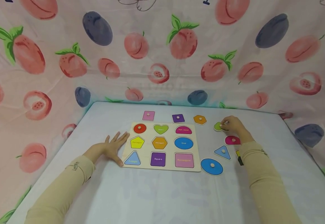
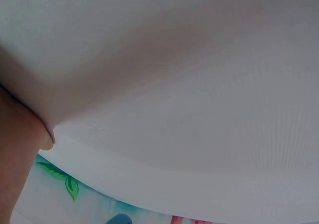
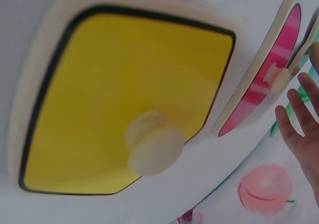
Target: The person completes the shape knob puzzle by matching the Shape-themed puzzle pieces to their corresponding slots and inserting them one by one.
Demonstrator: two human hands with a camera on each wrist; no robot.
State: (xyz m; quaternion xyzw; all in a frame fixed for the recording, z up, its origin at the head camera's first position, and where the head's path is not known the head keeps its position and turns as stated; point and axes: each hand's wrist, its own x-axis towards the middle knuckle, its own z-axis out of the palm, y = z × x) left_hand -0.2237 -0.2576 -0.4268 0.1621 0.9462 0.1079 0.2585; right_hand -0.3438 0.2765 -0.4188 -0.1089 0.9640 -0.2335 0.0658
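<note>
A wooden shape puzzle board (image 1: 148,151) lies on the table, its printed recesses in several colours. Against its left edge rests my left hand (image 1: 113,147), fingers spread, thumb at the lower left corner. Beyond the board's right side, my right hand (image 1: 233,127) pinches a green puzzle piece (image 1: 217,126), mostly covered by the fingers. A red round piece (image 1: 139,128) with a knob sits in the board's top left recess. Nearest below the right hand lies a magenta half-round piece (image 1: 231,140). The right wrist view shows a yellow piece (image 3: 124,94) up close.
Behind the board lie a pink rectangle (image 1: 148,115), a purple square (image 1: 178,118) and an orange hexagon (image 1: 200,119). To its right are a blue triangle (image 1: 222,152) and a blue oval (image 1: 212,166). A fruit-print cloth (image 1: 157,46) hangs behind the white table (image 1: 162,196).
</note>
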